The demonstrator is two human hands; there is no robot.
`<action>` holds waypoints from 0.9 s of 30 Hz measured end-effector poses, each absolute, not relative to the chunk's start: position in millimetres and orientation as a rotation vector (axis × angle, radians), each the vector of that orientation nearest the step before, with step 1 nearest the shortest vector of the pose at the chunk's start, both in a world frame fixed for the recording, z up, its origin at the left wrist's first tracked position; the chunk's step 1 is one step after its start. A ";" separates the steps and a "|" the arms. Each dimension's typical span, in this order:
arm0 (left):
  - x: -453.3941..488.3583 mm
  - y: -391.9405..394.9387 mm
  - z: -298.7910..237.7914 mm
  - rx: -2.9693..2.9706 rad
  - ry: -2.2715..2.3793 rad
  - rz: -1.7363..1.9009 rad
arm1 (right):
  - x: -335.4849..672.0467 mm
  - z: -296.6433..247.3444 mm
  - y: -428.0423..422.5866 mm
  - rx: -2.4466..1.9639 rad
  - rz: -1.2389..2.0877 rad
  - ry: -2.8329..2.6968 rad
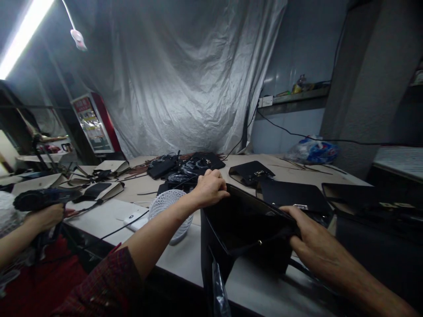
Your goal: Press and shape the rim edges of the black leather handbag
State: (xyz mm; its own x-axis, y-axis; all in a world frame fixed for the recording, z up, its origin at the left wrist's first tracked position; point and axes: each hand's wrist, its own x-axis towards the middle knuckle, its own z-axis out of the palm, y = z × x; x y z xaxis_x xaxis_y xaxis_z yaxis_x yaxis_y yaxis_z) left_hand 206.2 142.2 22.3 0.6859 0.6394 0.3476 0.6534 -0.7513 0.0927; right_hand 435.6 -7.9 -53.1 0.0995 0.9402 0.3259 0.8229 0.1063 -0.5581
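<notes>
A black handbag (213,233) stands at the table's near edge, its mouth spread wide so that the dark inside shows. My left hand (211,188) grips the far left part of its rim, fingers curled over the top. At the right side of the rim, my right hand (306,233) pinches the edge between thumb and fingers. A small gold stud (260,242) shows on the bag's near panel. Clear plastic film (219,288) hangs at its lower left. Just behind my left forearm is a white fan (168,207).
Several black bags (294,196) lie to the right and behind. Wrapped straps (188,169) are heaped at the back. At left, a co-worker's hand (46,218) holds a dark heat-gun-like tool (46,198) near cream-and-black bags (102,189). A cable crosses the table (95,220).
</notes>
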 end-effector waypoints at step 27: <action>204.0 146.2 25.2 -2.921 -0.716 -0.429 | 428.6 -42.8 4.0 -1.540 0.611 -1.514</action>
State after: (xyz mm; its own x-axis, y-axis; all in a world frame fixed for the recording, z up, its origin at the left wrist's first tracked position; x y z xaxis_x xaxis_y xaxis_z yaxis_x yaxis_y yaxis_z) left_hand 204.0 146.2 25.2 0.8494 0.4373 0.2954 0.4667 -0.8838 -0.0336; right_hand 428.6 4.0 -42.8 0.1410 0.9643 0.2240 0.5386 0.1151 -0.8346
